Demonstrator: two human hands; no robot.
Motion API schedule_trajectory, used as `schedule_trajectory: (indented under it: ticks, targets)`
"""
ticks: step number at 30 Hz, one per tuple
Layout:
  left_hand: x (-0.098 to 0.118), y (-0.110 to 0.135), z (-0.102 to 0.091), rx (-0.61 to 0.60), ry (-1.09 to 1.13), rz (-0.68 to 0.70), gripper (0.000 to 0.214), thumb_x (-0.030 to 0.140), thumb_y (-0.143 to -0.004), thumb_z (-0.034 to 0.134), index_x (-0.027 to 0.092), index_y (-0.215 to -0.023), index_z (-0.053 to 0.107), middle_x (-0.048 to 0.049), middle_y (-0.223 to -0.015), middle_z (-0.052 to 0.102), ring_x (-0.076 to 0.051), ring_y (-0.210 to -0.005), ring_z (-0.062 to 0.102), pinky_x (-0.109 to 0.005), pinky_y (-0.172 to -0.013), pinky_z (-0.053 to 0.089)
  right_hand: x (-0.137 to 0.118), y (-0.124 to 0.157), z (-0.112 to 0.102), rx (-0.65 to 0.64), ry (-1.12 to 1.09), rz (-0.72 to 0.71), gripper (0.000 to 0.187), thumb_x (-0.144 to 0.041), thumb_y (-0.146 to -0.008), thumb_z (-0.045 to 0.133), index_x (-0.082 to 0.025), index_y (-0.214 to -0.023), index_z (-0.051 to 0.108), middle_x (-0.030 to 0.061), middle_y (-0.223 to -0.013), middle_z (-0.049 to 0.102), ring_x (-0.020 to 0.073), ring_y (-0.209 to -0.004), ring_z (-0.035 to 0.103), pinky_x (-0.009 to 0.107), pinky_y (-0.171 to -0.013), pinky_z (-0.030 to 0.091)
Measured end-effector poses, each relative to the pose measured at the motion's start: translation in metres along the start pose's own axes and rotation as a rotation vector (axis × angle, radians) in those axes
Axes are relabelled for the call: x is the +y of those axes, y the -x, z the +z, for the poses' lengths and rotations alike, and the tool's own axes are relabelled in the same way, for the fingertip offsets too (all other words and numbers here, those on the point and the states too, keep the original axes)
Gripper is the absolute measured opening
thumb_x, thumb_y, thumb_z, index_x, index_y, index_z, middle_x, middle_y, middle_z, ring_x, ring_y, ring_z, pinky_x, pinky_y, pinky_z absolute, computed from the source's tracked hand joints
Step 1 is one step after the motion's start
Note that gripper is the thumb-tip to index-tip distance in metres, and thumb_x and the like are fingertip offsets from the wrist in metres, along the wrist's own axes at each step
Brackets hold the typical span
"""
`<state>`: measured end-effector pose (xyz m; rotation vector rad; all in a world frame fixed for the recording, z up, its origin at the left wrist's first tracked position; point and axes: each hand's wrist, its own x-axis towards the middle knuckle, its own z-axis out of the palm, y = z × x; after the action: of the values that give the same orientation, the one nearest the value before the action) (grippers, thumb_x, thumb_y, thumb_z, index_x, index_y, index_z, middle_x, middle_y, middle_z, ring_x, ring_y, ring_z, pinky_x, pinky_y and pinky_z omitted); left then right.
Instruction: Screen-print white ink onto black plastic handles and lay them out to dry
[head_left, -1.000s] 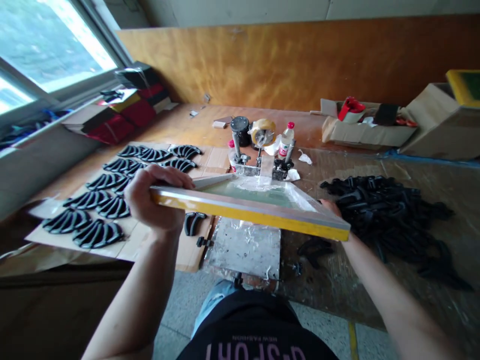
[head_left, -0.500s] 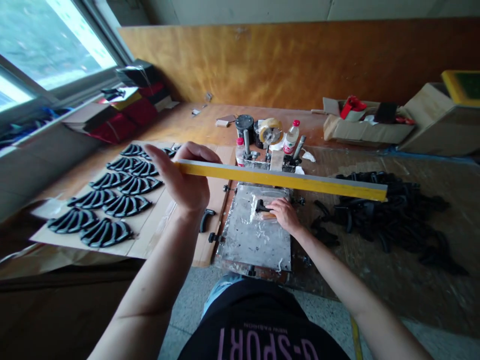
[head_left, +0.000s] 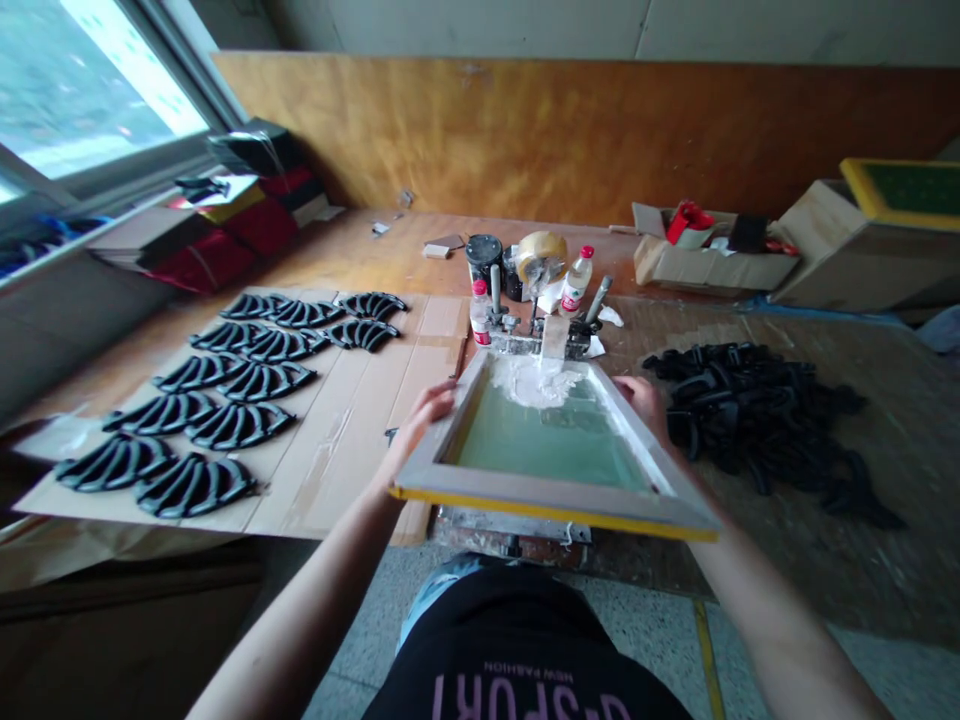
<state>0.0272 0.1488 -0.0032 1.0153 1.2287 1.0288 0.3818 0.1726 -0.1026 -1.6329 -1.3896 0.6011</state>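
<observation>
A printing screen frame (head_left: pixel 551 496) with green mesh and a yellow front edge lies lowered over the metal base plate (head_left: pixel 525 525), hinged at a clamp (head_left: pixel 540 338) at its far end. White ink (head_left: pixel 534 380) is smeared on the mesh near the hinge. My left hand (head_left: pixel 420 420) rests on the frame's left rail, fingers curled round its outer edge. My right hand (head_left: pixel 643 400) grips the right rail near the far corner.
Rows of black curved parts (head_left: pixel 225 385) lie on cardboard (head_left: pixel 352 430) to the left. A heap of black parts (head_left: pixel 757 415) sits on the right. An ink can, tape roll (head_left: pixel 541 257) and bottles stand behind the clamp. Cardboard boxes (head_left: pixel 712 262) line the far right.
The screen frame, raised a moment ago by my left hand, has swung down flat over the plate. My right hand left the plate and took the frame's right rail.
</observation>
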Motion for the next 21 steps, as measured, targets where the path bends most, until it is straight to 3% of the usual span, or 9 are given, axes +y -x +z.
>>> schedule_trajectory:
  ticks: [2,5,7,10,13,16,21]
  targets:
    - [-0.028,0.015,-0.006,-0.003,-0.009,-0.171,0.05,0.045,-0.075,0.067,0.021,-0.119,0.06,-0.0039,-0.092,0.069,-0.019,-0.073,0.065,-0.028,-0.061,0.05,-0.012,-0.017,0.002,0.003,0.113,-0.125,0.032,-0.026,-0.082,0.06,-0.018,-0.112,0.066,0.0124,-0.121,0.058,0.0284,-0.11,0.055,0.048,-0.102,0.041]
    - [-0.068,0.024,-0.007,-0.001,-0.001,-0.281,0.067,0.045,-0.072,0.07,0.021,-0.131,0.05,-0.003,-0.088,0.069,-0.018,-0.072,0.065,-0.026,-0.062,0.05,-0.039,-0.036,0.031,-0.068,0.341,-0.402,0.053,-0.022,-0.08,0.063,-0.018,-0.132,0.051,0.0139,-0.139,0.045,0.0302,-0.127,0.043,0.048,-0.108,0.036]
    - [-0.089,0.022,-0.007,-0.003,-0.012,-0.29,0.074,0.045,-0.071,0.071,0.02,-0.136,0.045,-0.0034,-0.088,0.069,-0.018,-0.074,0.065,-0.026,-0.064,0.05,-0.052,-0.045,0.053,-0.14,0.469,-0.48,0.052,-0.018,-0.079,0.064,-0.016,-0.13,0.051,0.0155,-0.131,0.05,0.0312,-0.124,0.044,0.047,-0.105,0.038]
    - [-0.113,0.015,-0.01,-0.024,-0.042,-0.292,0.078,0.047,-0.072,0.07,0.019,-0.139,0.042,-0.0038,-0.089,0.069,-0.018,-0.074,0.064,-0.026,-0.063,0.05,-0.058,-0.049,0.074,-0.254,0.627,-0.45,0.029,-0.015,-0.08,0.063,-0.014,-0.109,0.06,0.015,-0.106,0.062,0.0303,-0.105,0.052,0.043,-0.093,0.044]
    - [-0.128,0.009,-0.014,-0.065,-0.057,-0.288,0.077,0.05,-0.074,0.069,0.019,-0.139,0.041,-0.0036,-0.089,0.067,-0.018,-0.076,0.064,-0.027,-0.064,0.05,-0.056,-0.04,0.084,-0.355,0.719,-0.368,0.01,-0.016,-0.084,0.06,-0.015,-0.094,0.061,0.014,-0.092,0.065,0.0279,-0.092,0.056,0.039,-0.086,0.044]
    - [-0.136,0.006,-0.019,-0.087,-0.045,-0.284,0.076,0.051,-0.075,0.068,0.02,-0.139,0.041,-0.0036,-0.091,0.067,-0.018,-0.08,0.064,-0.027,-0.069,0.05,-0.057,-0.016,0.092,-0.379,0.767,-0.35,0.009,-0.013,-0.084,0.057,-0.014,-0.092,0.06,0.0149,-0.091,0.064,0.0269,-0.091,0.056,0.037,-0.084,0.042]
    - [-0.139,0.005,-0.022,-0.088,-0.044,-0.297,0.08,0.055,-0.072,0.07,0.021,-0.139,0.043,-0.0027,-0.088,0.068,-0.018,-0.079,0.064,-0.027,-0.068,0.05,-0.065,0.027,0.081,-0.574,0.748,-0.637,0.017,-0.006,-0.083,0.049,-0.015,-0.088,0.061,0.0109,-0.087,0.063,0.0245,-0.089,0.054,0.033,-0.075,0.041]
